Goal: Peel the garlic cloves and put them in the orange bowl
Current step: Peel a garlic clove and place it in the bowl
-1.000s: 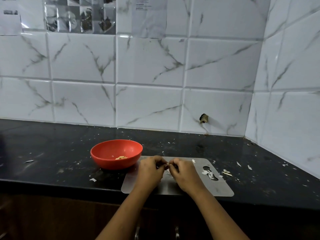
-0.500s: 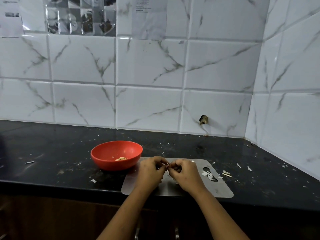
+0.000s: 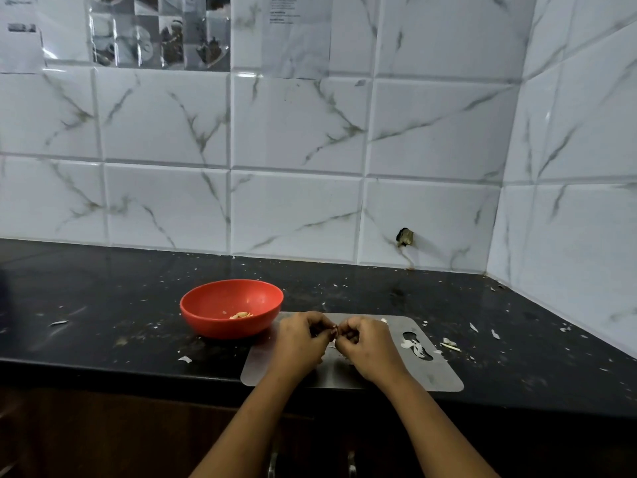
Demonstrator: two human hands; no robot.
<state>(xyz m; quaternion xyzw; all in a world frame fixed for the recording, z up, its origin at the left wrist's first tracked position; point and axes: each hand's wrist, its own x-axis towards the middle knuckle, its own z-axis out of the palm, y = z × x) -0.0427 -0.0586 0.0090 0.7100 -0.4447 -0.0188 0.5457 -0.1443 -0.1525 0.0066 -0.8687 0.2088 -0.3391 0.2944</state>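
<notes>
My left hand [image 3: 303,339] and my right hand [image 3: 368,346]: fingers curled in tight, tips meeting, both pinching one garlic clove [image 3: 334,328] between them. Clove: held just above the far-middle part of the board, only a small brownish end showing at the fingertips; its long axis and which way it points I cannot tell, as my fingers hide the rest. Beneath the hands: flat steel cutting board [image 3: 437,377] at the near edge of the counter, handle slot at its right end. Peel scraps [image 3: 415,348]: white, lying in and around that slot, with more flecks scattered right of the board. Orange bowl [image 3: 220,326]: upright, just left of the board and touching its far-left corner, a few pale peeled cloves [image 3: 241,315] at the bottom. Countertop [image 3: 103,305]: black, glossy, speckled with bits of skin. Wall [image 3: 296,132]: white marble-veined tiles, turning a corner at right; one small dark hole [image 3: 405,237] low down. Printed sheets [image 3: 160,32]: stuck to the tiles at far left. Below the counter: dark cabinet front.
</notes>
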